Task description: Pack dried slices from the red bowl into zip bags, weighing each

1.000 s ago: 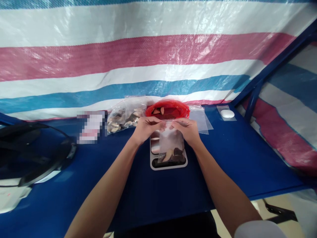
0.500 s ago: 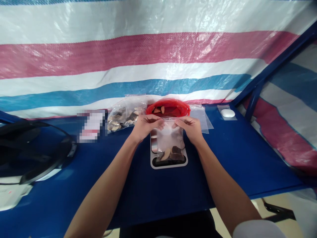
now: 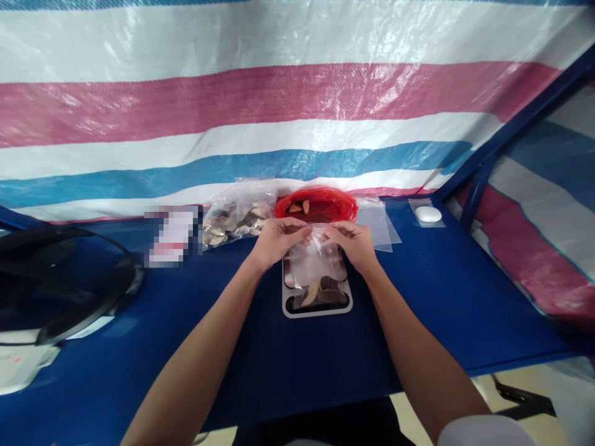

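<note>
Between both hands hangs a clear zip bag with several dark and pale dried slices in its bottom. My left hand pinches its top edge on the left, and my right hand pinches the same edge on the right. Under the bag is a small white kitchen scale with a black display strip; the bag covers much of it. Just beyond my fingers, a red bag stands with its mouth wide, some reddish-brown slices visible inside.
Filled clear bags of slices lie left of the red bag. Flat clear bags lie to its right. A white oval case sits farther right. A black headset-like object and a blurred-out card are at left.
My hands have drawn closer together along the bag's top edge. The bag has shifted slightly left and its slices have settled differently.
</note>
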`<move>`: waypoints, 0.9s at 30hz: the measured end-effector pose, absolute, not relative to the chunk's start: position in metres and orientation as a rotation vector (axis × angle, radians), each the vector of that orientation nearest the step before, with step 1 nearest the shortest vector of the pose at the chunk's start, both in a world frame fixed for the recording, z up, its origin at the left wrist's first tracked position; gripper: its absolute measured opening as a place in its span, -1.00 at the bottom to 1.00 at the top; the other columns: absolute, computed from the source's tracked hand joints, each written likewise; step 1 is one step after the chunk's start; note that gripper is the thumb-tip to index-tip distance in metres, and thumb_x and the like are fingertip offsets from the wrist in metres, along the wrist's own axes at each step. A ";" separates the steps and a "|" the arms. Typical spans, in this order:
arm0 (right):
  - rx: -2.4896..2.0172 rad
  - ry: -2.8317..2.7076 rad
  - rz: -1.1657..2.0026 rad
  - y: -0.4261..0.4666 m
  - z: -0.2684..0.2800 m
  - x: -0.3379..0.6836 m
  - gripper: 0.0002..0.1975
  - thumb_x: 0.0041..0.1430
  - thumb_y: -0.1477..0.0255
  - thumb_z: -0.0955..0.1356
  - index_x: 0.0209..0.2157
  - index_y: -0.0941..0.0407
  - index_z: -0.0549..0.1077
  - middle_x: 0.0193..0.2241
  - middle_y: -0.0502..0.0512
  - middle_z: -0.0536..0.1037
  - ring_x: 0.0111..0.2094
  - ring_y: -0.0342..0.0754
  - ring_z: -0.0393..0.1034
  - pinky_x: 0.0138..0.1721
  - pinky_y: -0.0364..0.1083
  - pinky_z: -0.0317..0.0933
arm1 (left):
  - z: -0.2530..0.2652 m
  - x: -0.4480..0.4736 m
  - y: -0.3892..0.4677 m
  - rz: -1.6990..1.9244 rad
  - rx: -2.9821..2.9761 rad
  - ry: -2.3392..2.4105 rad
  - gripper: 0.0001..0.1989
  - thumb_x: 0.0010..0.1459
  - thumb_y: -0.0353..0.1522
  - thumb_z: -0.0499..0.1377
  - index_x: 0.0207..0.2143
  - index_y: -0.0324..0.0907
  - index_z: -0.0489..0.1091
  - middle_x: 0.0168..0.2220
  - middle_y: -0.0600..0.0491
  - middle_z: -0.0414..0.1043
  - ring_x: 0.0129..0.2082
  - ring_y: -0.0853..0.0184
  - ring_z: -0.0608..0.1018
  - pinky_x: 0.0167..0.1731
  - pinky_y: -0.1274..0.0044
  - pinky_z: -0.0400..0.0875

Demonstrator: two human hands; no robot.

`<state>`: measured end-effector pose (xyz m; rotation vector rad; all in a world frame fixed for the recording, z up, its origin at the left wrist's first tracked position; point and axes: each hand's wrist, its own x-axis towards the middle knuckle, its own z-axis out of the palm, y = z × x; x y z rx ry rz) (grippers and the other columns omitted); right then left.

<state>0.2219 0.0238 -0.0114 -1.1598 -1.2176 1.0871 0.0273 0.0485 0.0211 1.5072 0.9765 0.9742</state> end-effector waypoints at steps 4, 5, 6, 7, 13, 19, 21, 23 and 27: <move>-1.139 -1.223 1.009 0.023 -0.012 0.222 -0.73 0.03 0.16 0.49 -0.42 0.09 0.62 -0.52 0.02 0.62 -0.57 -0.13 0.39 -0.58 -0.16 0.32 | 0.023 0.027 0.048 0.975 1.503 0.964 -0.73 0.03 -0.20 0.39 -0.38 -0.25 0.59 -0.49 0.02 0.59 -0.51 0.36 0.56 -0.40 0.55 0.45; -1.141 -1.233 0.993 0.023 -0.012 0.221 -0.73 0.03 0.16 0.49 -0.43 0.09 0.62 -0.53 0.02 0.62 -0.56 -0.12 0.40 -0.57 -0.15 0.33 | 0.024 0.028 0.048 0.970 1.507 0.962 -0.74 0.02 -0.21 0.39 -0.37 -0.25 0.60 -0.50 0.03 0.59 -0.51 0.37 0.55 -0.40 0.55 0.45; -1.145 -1.245 0.986 0.023 -0.012 0.221 -0.73 0.04 0.16 0.49 -0.44 0.09 0.63 -0.53 0.03 0.61 -0.55 -0.11 0.41 -0.55 -0.15 0.34 | 0.024 0.028 0.048 0.968 1.513 0.962 -0.74 0.02 -0.21 0.39 -0.37 -0.25 0.60 -0.50 0.03 0.59 -0.52 0.38 0.55 -0.41 0.56 0.44; -1.147 -1.258 0.987 0.022 -0.011 0.220 -0.73 0.04 0.16 0.49 -0.45 0.09 0.63 -0.53 0.03 0.61 -0.54 -0.11 0.42 -0.55 -0.14 0.35 | 0.024 0.029 0.048 0.966 1.523 0.966 -0.74 0.01 -0.22 0.39 -0.37 -0.25 0.60 -0.50 0.04 0.59 -0.52 0.39 0.54 -0.41 0.56 0.43; -1.200 -1.241 1.073 0.018 -0.007 0.218 -0.70 0.01 0.13 0.49 -0.46 0.09 0.64 -0.55 0.02 0.60 -0.64 -0.15 0.32 -0.68 -0.16 0.24 | 0.026 0.030 0.047 0.981 1.598 1.013 -0.76 0.01 -0.23 0.39 -0.39 -0.24 0.62 -0.47 0.02 0.60 -0.50 0.36 0.54 -0.43 0.56 0.41; -1.198 -1.210 1.088 0.019 -0.007 0.220 -0.67 0.00 0.10 0.49 -0.44 0.10 0.62 -0.51 0.04 0.62 -0.65 -0.16 0.32 -0.72 -0.19 0.23 | 0.027 0.025 0.049 0.923 1.566 0.981 -0.72 0.03 -0.18 0.39 -0.37 -0.24 0.62 -0.50 0.01 0.59 -0.53 0.36 0.53 -0.45 0.55 0.42; -1.202 -1.188 1.105 0.020 -0.008 0.220 -0.65 -0.01 0.08 0.49 -0.43 0.10 0.61 -0.50 0.04 0.62 -0.66 -0.17 0.29 -0.74 -0.19 0.20 | 0.027 0.024 0.050 0.927 1.540 0.976 -0.72 0.02 -0.18 0.39 -0.37 -0.25 0.62 -0.49 0.01 0.59 -0.55 0.37 0.52 -0.46 0.55 0.43; -1.198 -1.178 1.124 0.021 -0.009 0.220 -0.64 -0.01 0.07 0.49 -0.42 0.11 0.60 -0.49 0.05 0.62 -0.65 -0.17 0.31 -0.73 -0.20 0.21 | 0.027 0.025 0.049 0.937 1.543 0.982 -0.72 0.02 -0.18 0.40 -0.38 -0.25 0.61 -0.49 0.01 0.59 -0.55 0.38 0.52 -0.46 0.54 0.43; -1.171 -1.199 1.130 0.021 -0.009 0.219 -0.67 -0.03 0.11 0.51 -0.39 0.10 0.60 -0.50 0.02 0.62 -0.58 -0.15 0.38 -0.63 -0.19 0.30 | 0.027 0.026 0.048 0.937 1.558 0.989 -0.71 0.01 -0.18 0.40 -0.38 -0.25 0.61 -0.51 0.02 0.58 -0.54 0.36 0.53 -0.45 0.54 0.43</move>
